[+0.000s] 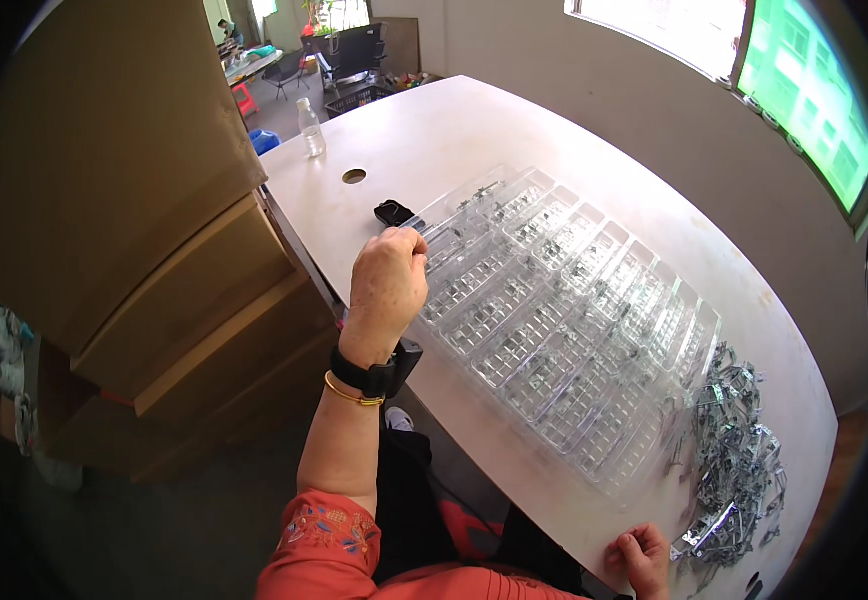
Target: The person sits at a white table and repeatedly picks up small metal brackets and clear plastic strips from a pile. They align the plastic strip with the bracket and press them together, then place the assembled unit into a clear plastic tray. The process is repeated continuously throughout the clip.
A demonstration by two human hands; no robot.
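Observation:
A clear plastic tray [544, 385] with long, divided compartments lies aslant on the white table. Small metal parts sit in several of its far and middle rows. My left hand [391, 275] is over the tray's left end, its fingers pinched together and pointing down; the fingertips and whatever they hold are hidden. At the table's near edge, my right hand [642, 560] has its fingers curled closed, and I cannot make out anything in them. Just beyond it lies a heap of silvery metal parts [739, 465], thin and tangled, at the tray's right end.
A small black object [394, 213] lies beside the tray's far left corner. A clear bottle [310, 128] stands at the table's far left, near a round hole [354, 176] in the tabletop. Large cardboard boxes [194, 290] are stacked along the left side. A wall with windows borders the right.

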